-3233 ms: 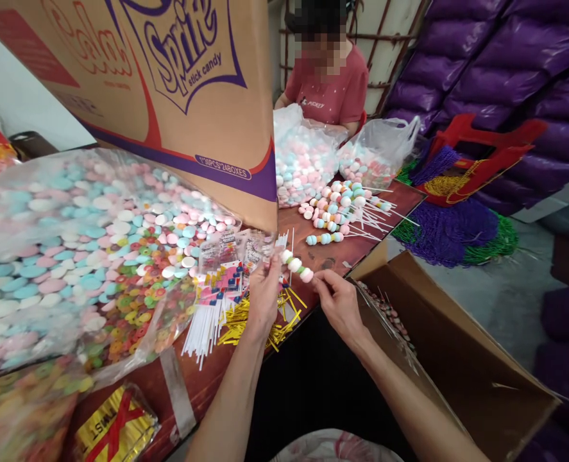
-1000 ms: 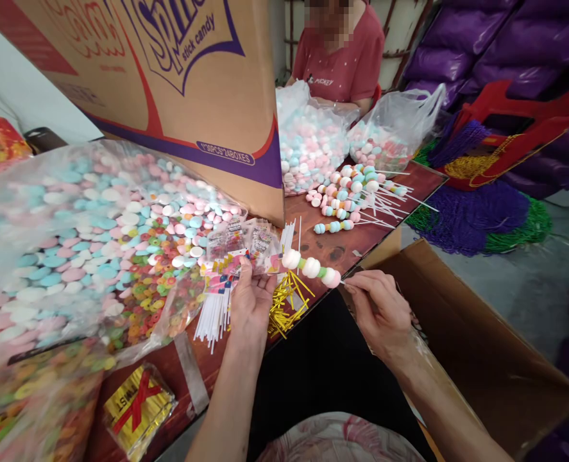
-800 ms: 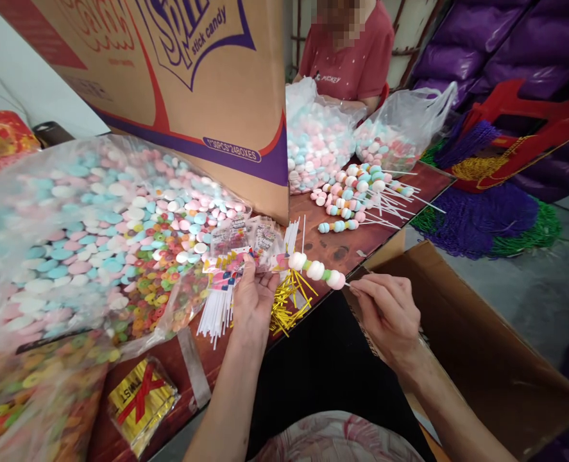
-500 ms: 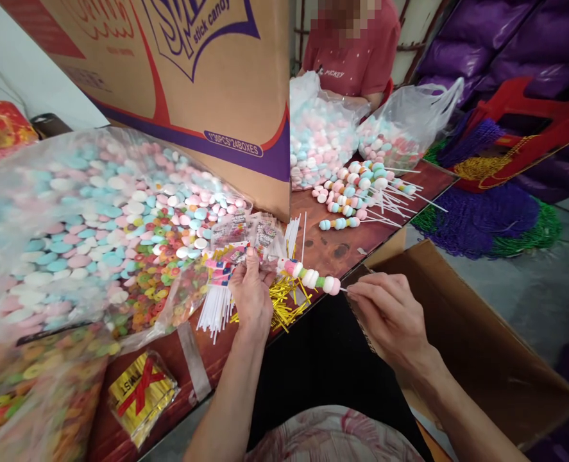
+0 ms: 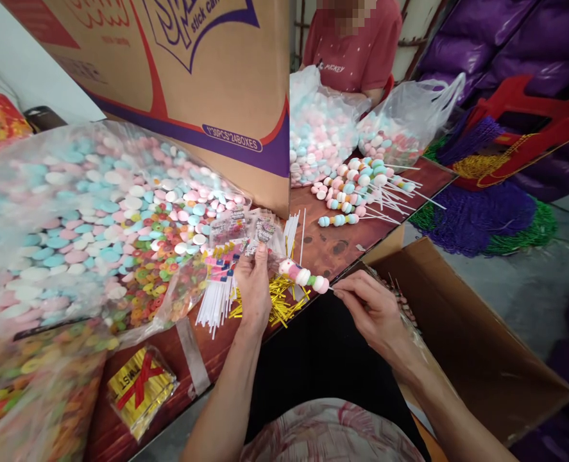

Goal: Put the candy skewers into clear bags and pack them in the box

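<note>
A candy skewer [image 5: 306, 276] of pastel marshmallow pieces on a white stick hangs between my hands over the table edge. My right hand [image 5: 368, 311] pinches the stick end. My left hand [image 5: 254, 286] grips a small clear printed wrapper bag [image 5: 260, 239], and the skewer's tip sits at the bag's mouth. Below my left hand lie white sticks [image 5: 217, 307] and gold twist ties [image 5: 277, 301]. More printed wrapper bags [image 5: 221, 262] lie just left of it.
A big clear bag of pastel candies [image 5: 86, 199] and ring candies [image 5: 156, 282] fills the left. A "stick candy" carton [image 5: 192, 77] stands behind. Finished skewers [image 5: 356, 189] lie before a person in a red shirt [image 5: 354, 54]. An open cardboard box [image 5: 462, 333] sits right. A twist-tie packet [image 5: 137, 385] lies near.
The skewer has slid left and down towards the wrapper bag in my left hand. My right hand followed it closer to my left hand.
</note>
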{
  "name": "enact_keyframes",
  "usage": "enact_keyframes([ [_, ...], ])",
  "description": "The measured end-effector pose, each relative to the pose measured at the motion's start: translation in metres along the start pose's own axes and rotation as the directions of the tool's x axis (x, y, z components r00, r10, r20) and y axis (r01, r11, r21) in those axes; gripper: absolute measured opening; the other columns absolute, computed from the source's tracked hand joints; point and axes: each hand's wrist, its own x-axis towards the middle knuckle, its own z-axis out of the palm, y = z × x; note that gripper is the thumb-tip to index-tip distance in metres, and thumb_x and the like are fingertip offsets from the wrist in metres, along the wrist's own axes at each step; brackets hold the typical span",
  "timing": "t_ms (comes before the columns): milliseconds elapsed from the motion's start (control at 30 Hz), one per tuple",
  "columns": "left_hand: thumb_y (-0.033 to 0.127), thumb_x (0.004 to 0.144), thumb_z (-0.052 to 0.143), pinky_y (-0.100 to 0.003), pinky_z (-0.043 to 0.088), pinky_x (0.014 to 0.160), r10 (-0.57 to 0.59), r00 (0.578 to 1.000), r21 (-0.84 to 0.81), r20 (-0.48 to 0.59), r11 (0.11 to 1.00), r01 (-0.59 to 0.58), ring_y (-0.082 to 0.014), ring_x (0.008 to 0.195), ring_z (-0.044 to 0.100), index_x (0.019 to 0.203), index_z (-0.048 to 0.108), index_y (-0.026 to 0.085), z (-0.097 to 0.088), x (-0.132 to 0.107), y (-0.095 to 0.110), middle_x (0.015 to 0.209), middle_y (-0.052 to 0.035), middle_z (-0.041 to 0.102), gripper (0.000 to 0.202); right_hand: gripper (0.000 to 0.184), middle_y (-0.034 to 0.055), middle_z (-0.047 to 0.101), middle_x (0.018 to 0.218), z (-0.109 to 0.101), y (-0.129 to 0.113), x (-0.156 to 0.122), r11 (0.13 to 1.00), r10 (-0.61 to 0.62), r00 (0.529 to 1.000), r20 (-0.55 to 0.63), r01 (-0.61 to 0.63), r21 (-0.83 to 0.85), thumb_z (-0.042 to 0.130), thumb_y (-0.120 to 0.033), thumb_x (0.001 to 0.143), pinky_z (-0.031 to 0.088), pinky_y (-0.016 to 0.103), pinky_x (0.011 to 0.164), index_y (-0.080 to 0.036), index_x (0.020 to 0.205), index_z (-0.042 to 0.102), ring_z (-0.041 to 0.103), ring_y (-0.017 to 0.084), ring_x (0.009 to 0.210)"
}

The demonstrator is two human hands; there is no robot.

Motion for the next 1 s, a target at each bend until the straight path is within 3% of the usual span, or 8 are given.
enact_keyframes([
  [367, 0.045, 0.073, 0.078, -0.03, 0.055, 0.075, -0.149, 0.977, -0.108, 0.151, 0.98, 0.166, -0.0198, 0.083, 0.072, 0.091, 0.06, 0.018, 0.005, -0.022, 0.005, 0.08, -0.0037, 0.073, 0.037, 0.025, 0.001, 0.05, 0.069, 0.017, 0.003, -0.011, 0.851, -0.204, 0.978, 0.042, 0.199, -0.486, 0.044, -0.012, 0.097, 0.034, 0.025, 0.054, -0.018, 0.102, 0.068, 0.044, 0.011, 0.055],
  [467, 0.043, 0.075, 0.077, -0.03, 0.055, 0.079, -0.155, 0.972, -0.182, 0.176, 0.965, 0.187, -0.0188, 0.085, 0.072, 0.088, 0.06, 0.018, 0.007, -0.027, 0.005, 0.08, -0.0033, 0.072, 0.033, 0.027, 0.0013, 0.051, 0.07, 0.018, -0.002, -0.009, 0.922, -0.097, 0.995, 0.019, 0.097, -0.374, 0.044, -0.015, 0.096, 0.033, 0.025, 0.054, -0.019, 0.102, 0.07, 0.043, 0.011, 0.056],
  [567, 0.04, 0.074, 0.078, -0.03, 0.055, 0.081, -0.164, 0.966, -0.239, 0.201, 0.948, 0.211, -0.0181, 0.087, 0.072, 0.088, 0.06, 0.018, 0.008, -0.029, 0.003, 0.084, -0.0027, 0.072, 0.031, 0.024, 0.0028, 0.057, 0.075, 0.017, -0.008, -0.005, 0.982, 0.191, 0.98, 0.059, -0.191, -0.012, 0.049, -0.023, 0.095, 0.039, 0.025, 0.059, -0.019, 0.094, 0.072, 0.05, 0.013, 0.065],
  [633, 0.04, 0.073, 0.08, -0.03, 0.055, 0.08, -0.173, 0.962, -0.249, 0.211, 0.942, 0.224, -0.0189, 0.09, 0.072, 0.088, 0.06, 0.019, 0.009, -0.031, 0.0, 0.088, -0.0034, 0.073, 0.032, 0.019, 0.0013, 0.057, 0.069, 0.016, -0.01, -0.002, 0.87, 0.402, 0.902, 0.158, -0.43, 0.24, 0.057, -0.029, 0.089, 0.036, 0.024, 0.054, -0.019, 0.087, 0.073, 0.048, 0.012, 0.061],
  [700, 0.04, 0.073, 0.08, -0.03, 0.055, 0.082, -0.181, 0.957, -0.261, 0.225, 0.935, 0.239, -0.0197, 0.092, 0.072, 0.087, 0.059, 0.019, 0.009, -0.032, -0.002, 0.091, -0.0039, 0.073, 0.033, 0.019, -0.0021, 0.051, 0.059, 0.015, -0.01, 0.0, 0.631, 0.563, 0.766, 0.31, -0.641, 0.437, 0.067, -0.034, 0.08, 0.025, 0.023, 0.046, -0.016, 0.082, 0.073, 0.037, 0.008, 0.05],
  [833, 0.04, 0.074, 0.079, -0.031, 0.054, 0.086, -0.192, 0.95, -0.3, 0.246, 0.917, 0.263, -0.0202, 0.097, 0.071, 0.087, 0.058, 0.02, 0.009, -0.035, -0.005, 0.097, -0.0043, 0.073, 0.032, 0.03, -0.0071, 0.044, 0.051, 0.018, -0.005, -0.003, 0.175, 0.617, 0.565, 0.548, -0.777, 0.605, 0.081, -0.035, 0.064, 0.009, 0.02, 0.043, -0.013, 0.083, 0.073, 0.015, 0.002, 0.043],
  [933, 0.044, 0.075, 0.077, -0.032, 0.055, 0.084, -0.201, 0.947, -0.284, 0.249, 0.92, 0.27, -0.0206, 0.098, 0.071, 0.089, 0.059, 0.02, 0.01, -0.036, -0.007, 0.099, -0.0052, 0.073, 0.033, 0.031, -0.0075, 0.043, 0.051, 0.027, -0.005, -0.01, 0.115, 0.609, 0.547, 0.574, -0.777, 0.619, 0.081, -0.035, 0.065, 0.01, 0.02, 0.043, -0.013, 0.084, 0.072, 0.012, 0.001, 0.043],
  [1000, 0.045, 0.076, 0.076, -0.031, 0.055, 0.082, -0.196, 0.948, -0.254, 0.251, 0.932, 0.26, -0.0204, 0.096, 0.071, 0.089, 0.06, 0.02, 0.01, -0.036, -0.008, 0.097, -0.0049, 0.072, 0.032, 0.028, -0.0063, 0.044, 0.054, 0.032, -0.007, -0.014, 0.275, 0.628, 0.619, 0.471, -0.743, 0.61, 0.075, -0.039, 0.072, 0.014, 0.021, 0.042, -0.014, 0.085, 0.072, 0.017, 0.003, 0.043],
])
